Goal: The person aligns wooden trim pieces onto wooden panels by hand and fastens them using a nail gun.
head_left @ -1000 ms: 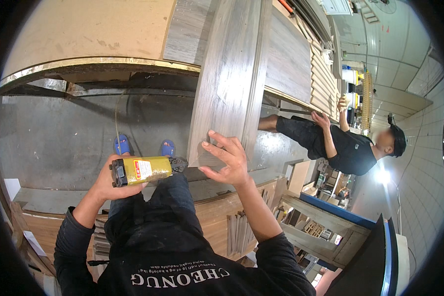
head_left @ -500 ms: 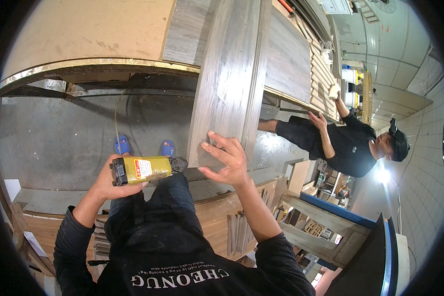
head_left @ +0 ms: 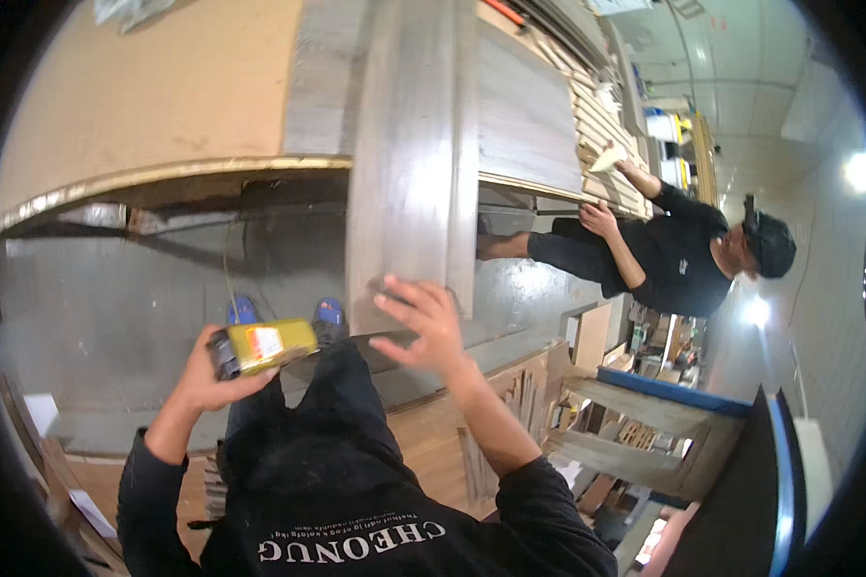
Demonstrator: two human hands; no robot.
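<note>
My left hand [head_left: 209,375] grips a yellow nail gun [head_left: 277,348] with a black end cap. The gun's dark nose [head_left: 331,334] points right, close to the near corner of a long grey wood-grain panel [head_left: 392,207]; whether they touch is blurred. Over that near end my right hand [head_left: 423,327] is open with its fingers spread. I cannot tell if its fingertips rest on the surface. The panel has a stepped, moulded right edge, and its near end juts toward me past the workbench [head_left: 164,77].
At the bench's far right a co-worker [head_left: 664,240] in black holds a pale piece [head_left: 608,158] over slatted wood strips [head_left: 568,91]. Flat grey boards [head_left: 524,106] flank the panel. A thin hose [head_left: 229,260] hangs near my blue shoes [head_left: 330,310]. Lower right stands a wooden frame [head_left: 635,462].
The view has shifted, so the bench and panel appear further left. The nail gun has tilted and its nose sits slightly back from the panel's corner. My right hand stays at the panel's near end.
</note>
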